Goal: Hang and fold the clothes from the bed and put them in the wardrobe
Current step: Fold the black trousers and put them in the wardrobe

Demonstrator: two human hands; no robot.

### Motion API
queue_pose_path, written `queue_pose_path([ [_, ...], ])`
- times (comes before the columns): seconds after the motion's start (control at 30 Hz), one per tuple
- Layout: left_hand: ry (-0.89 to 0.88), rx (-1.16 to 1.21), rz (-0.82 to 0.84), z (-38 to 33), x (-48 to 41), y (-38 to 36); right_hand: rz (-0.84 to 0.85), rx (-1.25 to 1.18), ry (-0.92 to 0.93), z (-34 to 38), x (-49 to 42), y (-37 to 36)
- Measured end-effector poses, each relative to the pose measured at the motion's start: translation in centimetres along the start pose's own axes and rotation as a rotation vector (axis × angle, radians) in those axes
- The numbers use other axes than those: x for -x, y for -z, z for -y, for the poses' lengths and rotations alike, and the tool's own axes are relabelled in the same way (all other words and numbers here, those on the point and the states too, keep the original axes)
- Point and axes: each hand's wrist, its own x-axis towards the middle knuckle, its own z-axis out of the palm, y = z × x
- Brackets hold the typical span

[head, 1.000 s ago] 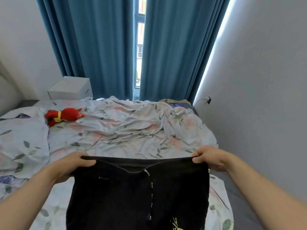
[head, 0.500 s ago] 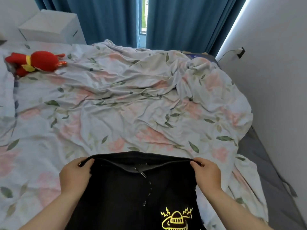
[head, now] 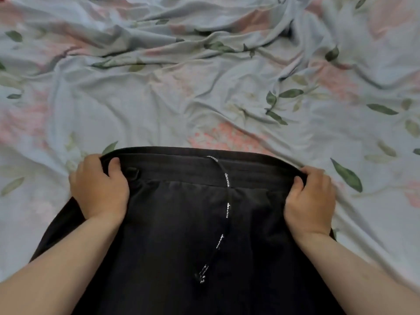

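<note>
The black fabric garment (head: 181, 235) lies on the wrinkled floral bed sheet (head: 204, 98), which extends beyond it on the far, left and right sides. The left hand (head: 100, 187) grips the garment's far-left corner; the right hand (head: 311, 198) grips its far-right corner. The printed black drawstring (head: 227, 205) lies on the garment between the hands.

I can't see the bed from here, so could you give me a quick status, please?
Left hand and right hand each grip a waistband corner. Black garment on floral sheet. Nothing in the way.

drawstring (head: 227, 202) of black garment (head: 177, 235) | repeated white lettering | too small and blurred to read
</note>
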Motion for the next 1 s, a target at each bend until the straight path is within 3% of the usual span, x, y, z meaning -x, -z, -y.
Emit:
queue_pose_path([
  [0.13, -0.012, 0.005, 0.071, 0.2, -1.1, 0.2, 0.045, -0.012, 0.009, 0.2, -0.6, 0.9],
  [0.27, -0.169, -0.039, 0.119, -2.0, -5.9, 0.3, 0.194, -0.002, 0.048, 1.3, -4.4, 2.2],
  [0.37, -0.239, -0.035, 0.104, -4.5, -9.5, -1.3, 0.215, 0.003, 0.05, 3.5, -9.3, 1.9],
  [0.47, -0.189, -0.04, 0.08, -5.6, -11.1, -3.8, 0.2, -0.022, -0.044, 5.3, -13.3, -0.1],
  [0.63, -0.158, -0.147, 0.039, -5.3, -11.6, -6.1, 0.071, 0.151, 0.041, 5.1, -12.6, -3.8],
  [1.0, -0.146, -0.376, 0.08, -6.0, -12.0, -6.4, 0.148, 0.247, 0.028, 5.4, -12.9, -4.4],
])
